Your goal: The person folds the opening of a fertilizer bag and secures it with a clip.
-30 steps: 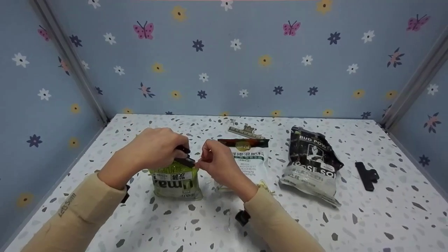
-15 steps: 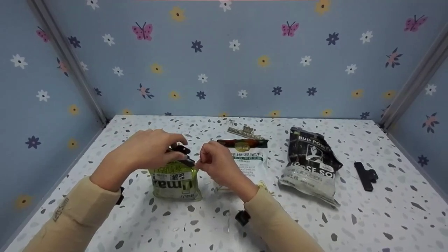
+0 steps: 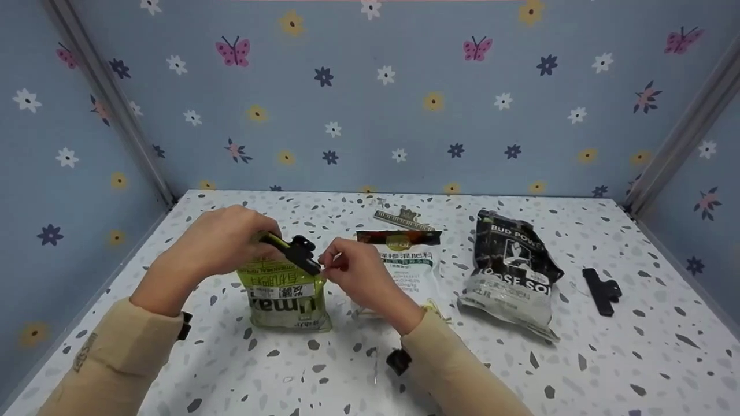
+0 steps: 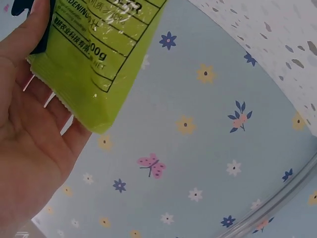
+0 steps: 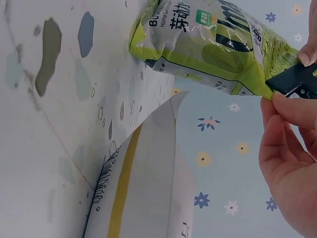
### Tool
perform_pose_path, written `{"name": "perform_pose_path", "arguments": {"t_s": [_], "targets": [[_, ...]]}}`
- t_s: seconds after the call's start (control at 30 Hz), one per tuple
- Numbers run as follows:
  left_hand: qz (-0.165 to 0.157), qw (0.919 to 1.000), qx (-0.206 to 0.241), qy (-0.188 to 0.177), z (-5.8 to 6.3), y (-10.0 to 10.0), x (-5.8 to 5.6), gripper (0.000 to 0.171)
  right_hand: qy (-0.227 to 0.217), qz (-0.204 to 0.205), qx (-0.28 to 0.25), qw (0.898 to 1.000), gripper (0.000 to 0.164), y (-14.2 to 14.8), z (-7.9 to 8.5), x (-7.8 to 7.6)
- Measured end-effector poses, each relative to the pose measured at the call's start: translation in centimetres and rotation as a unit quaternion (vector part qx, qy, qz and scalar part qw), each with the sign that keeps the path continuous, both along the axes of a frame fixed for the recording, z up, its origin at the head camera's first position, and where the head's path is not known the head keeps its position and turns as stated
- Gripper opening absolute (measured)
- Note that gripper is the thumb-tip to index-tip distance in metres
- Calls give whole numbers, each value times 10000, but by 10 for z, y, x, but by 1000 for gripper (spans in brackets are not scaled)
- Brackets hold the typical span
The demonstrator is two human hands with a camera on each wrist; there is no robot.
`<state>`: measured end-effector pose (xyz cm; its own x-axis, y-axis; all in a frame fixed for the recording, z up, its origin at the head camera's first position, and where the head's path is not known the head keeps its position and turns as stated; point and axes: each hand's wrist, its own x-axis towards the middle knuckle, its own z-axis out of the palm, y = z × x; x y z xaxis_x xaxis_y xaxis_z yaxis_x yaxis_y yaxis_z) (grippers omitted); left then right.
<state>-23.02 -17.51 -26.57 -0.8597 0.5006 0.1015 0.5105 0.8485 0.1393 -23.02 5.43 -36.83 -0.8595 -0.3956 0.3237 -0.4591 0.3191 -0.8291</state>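
A green bag point(image 3: 289, 300) with a see-through printed front stands upright on the table at left. A black bag clip point(image 3: 300, 254) sits across the right part of its top edge. My left hand point(image 3: 222, 240) holds the top edge left of the clip; the left wrist view shows the thumb in front and the fingers behind the green bag point(image 4: 99, 64). With thumb and forefinger, my right hand point(image 3: 358, 268) pinches the top right corner beside the clip, as the right wrist view shows with the bag's corner point(image 5: 267, 91).
A white bag point(image 3: 407, 268) with a dark top strip lies behind the right hand, a metal clip point(image 3: 404, 219) beyond it. To the right are a black-and-white soil bag point(image 3: 511, 271) and another black clip point(image 3: 602, 292). Patterned walls point(image 3: 370, 98) enclose the table.
My left hand has come off the clip and shifted left onto the bag's top edge, leaving the clip in plain view. The right hand keeps its pinch at the corner.
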Motion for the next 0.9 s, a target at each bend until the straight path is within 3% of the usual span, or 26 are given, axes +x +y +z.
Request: {"name": "perform_pose_path", "arguments": {"t_s": [0.2, 0.37, 0.47, 0.6, 0.7, 0.9], "targets": [[241, 9976, 480, 435, -13, -3, -5, 22, 326, -131, 223, 9991, 16, 0, -4, 0], [476, 9885, 1098, 924, -24, -9, -7, 35, 654, -219, 335, 9971, 16, -2, -7, 0], [480, 9738, 1804, 1300, -33, -17, -12, 41, 929, -252, 322, 9948, 17, -3, -9, -1], [383, 9406, 2946, 1645, -51, -30, -20, 44, 1107, -223, 232, 9933, 21, -6, -12, -1], [504, 9199, 3685, 1248, -64, -38, -22, 46, 1132, -194, 205, 9932, 22, -7, -13, 0], [867, 8835, 4554, -666, -83, -48, -21, 54, 923, -271, 127, 9953, 21, -7, -14, -1]]}}
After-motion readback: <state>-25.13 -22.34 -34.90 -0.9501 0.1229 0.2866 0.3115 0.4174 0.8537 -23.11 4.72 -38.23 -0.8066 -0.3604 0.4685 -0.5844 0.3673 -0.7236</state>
